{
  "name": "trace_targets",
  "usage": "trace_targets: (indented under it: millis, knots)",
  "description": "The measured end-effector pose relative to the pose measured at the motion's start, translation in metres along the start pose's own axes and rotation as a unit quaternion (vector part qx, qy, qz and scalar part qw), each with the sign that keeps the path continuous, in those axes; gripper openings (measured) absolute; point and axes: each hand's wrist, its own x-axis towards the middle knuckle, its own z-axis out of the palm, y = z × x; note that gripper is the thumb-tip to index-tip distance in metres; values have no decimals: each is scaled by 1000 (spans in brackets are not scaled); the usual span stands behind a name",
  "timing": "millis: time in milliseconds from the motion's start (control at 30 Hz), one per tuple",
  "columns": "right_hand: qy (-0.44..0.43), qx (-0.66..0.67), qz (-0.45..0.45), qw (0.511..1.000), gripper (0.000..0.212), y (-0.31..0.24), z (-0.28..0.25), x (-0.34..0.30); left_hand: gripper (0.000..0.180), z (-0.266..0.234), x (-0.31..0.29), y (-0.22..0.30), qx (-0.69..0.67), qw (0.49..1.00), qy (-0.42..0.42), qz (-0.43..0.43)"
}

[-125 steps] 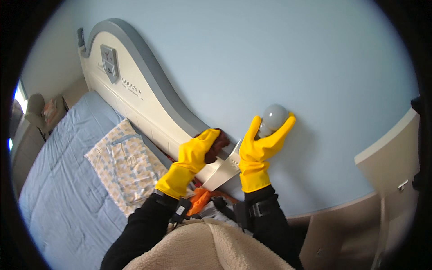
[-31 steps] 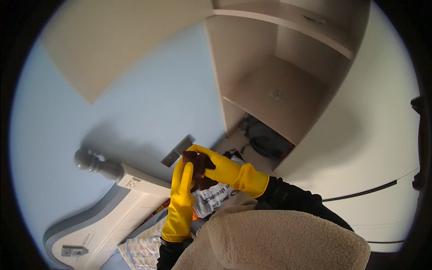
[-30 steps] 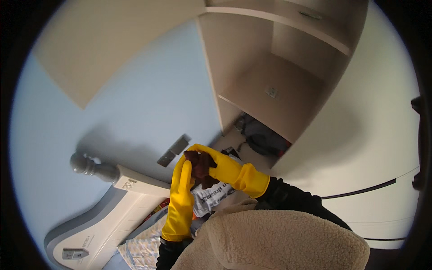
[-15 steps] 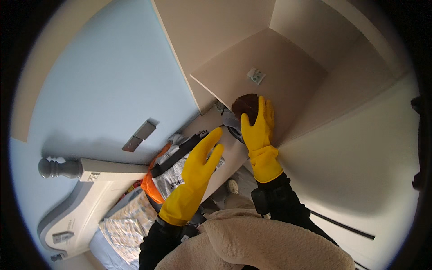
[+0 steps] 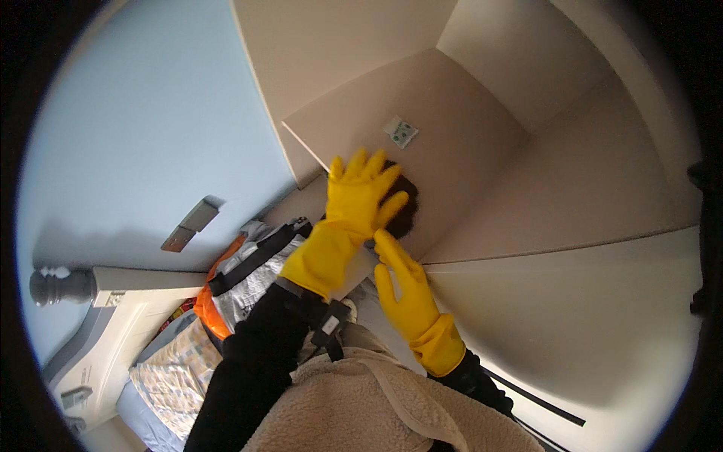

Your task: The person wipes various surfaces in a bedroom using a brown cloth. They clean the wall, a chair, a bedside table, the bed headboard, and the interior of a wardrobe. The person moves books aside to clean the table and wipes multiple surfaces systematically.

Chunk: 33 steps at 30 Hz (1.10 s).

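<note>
Both my hands wear yellow rubber gloves. My left hand [image 5: 358, 196] is over the near edge of a beige shelf board [image 5: 467, 143], its fingers spread and its thumb across a dark brown cloth [image 5: 407, 207]. The cloth lies bunched on the board, partly hidden behind that hand. My right hand [image 5: 407, 294] is just below and to the right, its fingers stretched out and nothing in them. Its fingertips come close to the left hand and the cloth's lower end; whether they touch cannot be told. Beyond the cloth lies a small white packet with green marks [image 5: 401, 132].
The shelf sits in a beige cabinet with side panels [image 5: 346, 53] and a pale door [image 5: 557, 301] on the right. At left, a grey and orange bag with a black strap [image 5: 252, 264], a headboard [image 5: 143, 309], a patterned pillow [image 5: 177, 373] and a wall switch plate [image 5: 192, 222].
My right hand has let go of the brown cloth and drawn back toward me. My left hand has moved forward and right onto the shelf, over the cloth. The view has shifted slightly.
</note>
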Motion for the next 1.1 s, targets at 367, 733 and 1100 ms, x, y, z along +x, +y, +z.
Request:
trace_targets:
  millis: [367, 733, 1100]
  knots:
    - [59, -42, 88, 994, 50, -33, 4, -18, 54, -5, 118, -110, 76, 996, -39, -27]
    - [105, -135, 88, 981, 46, -52, 7, -42, 44, 15, 146, -71, 38, 998, -38, 14]
    - [115, -58, 90, 988, 40, -35, 41, -24, 38, -93, -196, -190, -176, 940, -105, -271]
